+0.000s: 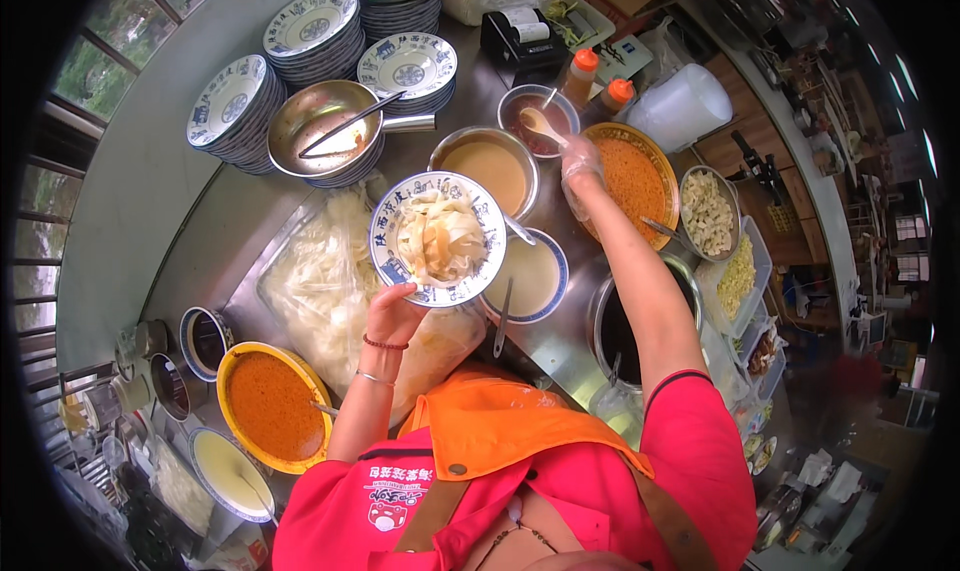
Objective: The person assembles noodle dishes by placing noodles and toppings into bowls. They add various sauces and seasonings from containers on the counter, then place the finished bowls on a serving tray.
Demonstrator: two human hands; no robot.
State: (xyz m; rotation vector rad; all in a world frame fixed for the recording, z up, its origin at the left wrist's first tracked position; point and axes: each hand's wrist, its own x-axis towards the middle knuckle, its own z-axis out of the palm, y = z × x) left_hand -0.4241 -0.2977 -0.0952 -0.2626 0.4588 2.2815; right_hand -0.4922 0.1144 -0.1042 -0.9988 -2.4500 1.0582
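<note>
My left hand (392, 316) grips the near rim of a white plate (384, 214) with blue patterns. Wide pale noodles (442, 239) are heaped on it, with brownish sauce on top. My right hand (581, 161), in a clear plastic glove, is closed round the handle of a light wooden-coloured spoon (541, 123). The spoon's head is over a metal bowl of dark red sauce (513, 105). Below the plate lies a large clear bag of noodles (325, 271). Beside the plate stand a pot of tan sauce (485, 169) and a bowl of whitish liquid (530, 276).
Stacked plates (310, 23) and a metal pan (290, 126) stand far left. Right of my hand are a yellow-rimmed basin of orange sauce (630, 176), a bowl of pale cubes (708, 216) and a dark pot (603, 321). Orange-capped bottles (580, 71) stand behind; another orange-sauce basin (265, 406) is near left.
</note>
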